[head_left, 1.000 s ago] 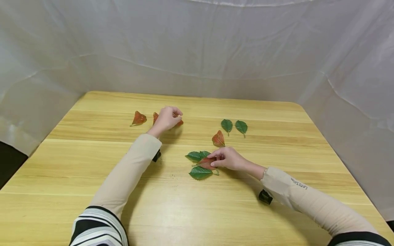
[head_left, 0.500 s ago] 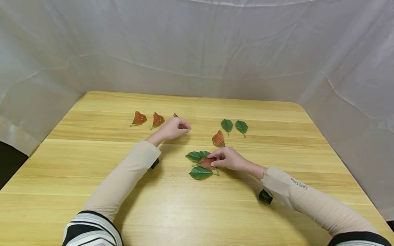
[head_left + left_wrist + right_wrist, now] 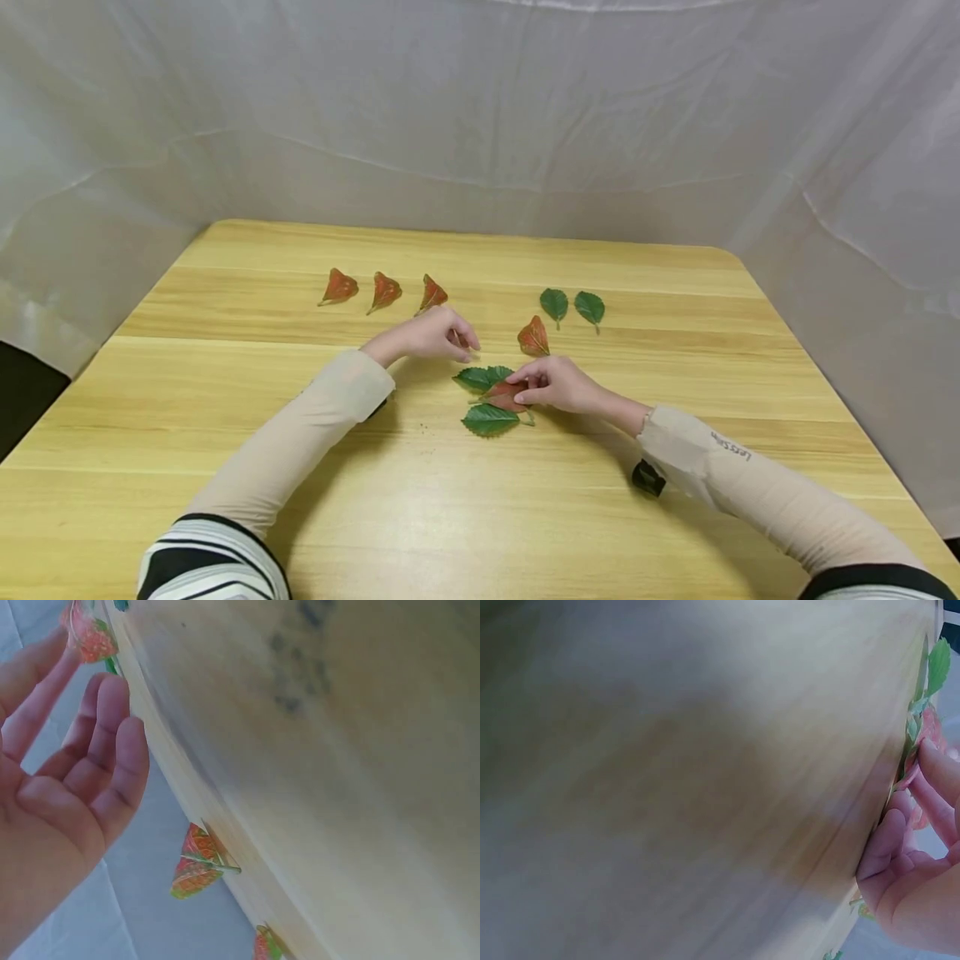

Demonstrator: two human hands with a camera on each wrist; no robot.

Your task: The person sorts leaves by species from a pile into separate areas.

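Observation:
In the head view my right hand [image 3: 561, 385] pinches a red leaf [image 3: 501, 395] with thumb and index finger. That leaf lies low over the table among green leaves, one serrated leaf [image 3: 489, 420] in front and others [image 3: 472, 379] behind. The right wrist view shows the same pinch on the red leaf [image 3: 928, 727], partly hidden by fingers. My left hand [image 3: 435, 335] hovers left of this cluster, fingers loosely bent, with no leaf seen held. Just behind it lies a red leaf [image 3: 432, 292]. Another red leaf [image 3: 533, 336] rests beyond my right hand.
Two more red leaves [image 3: 386, 291] [image 3: 340, 287] lie in a row at the back left of the wooden table [image 3: 480, 517]. At the back right are two green leaves [image 3: 554, 305] [image 3: 590, 308]. A pale curtain [image 3: 480, 125] hangs around the table's far sides.
My left hand has moved from above the third red leaf of the back row towards the near right, uncovering that leaf. My right hand keeps its pinch in the same place.

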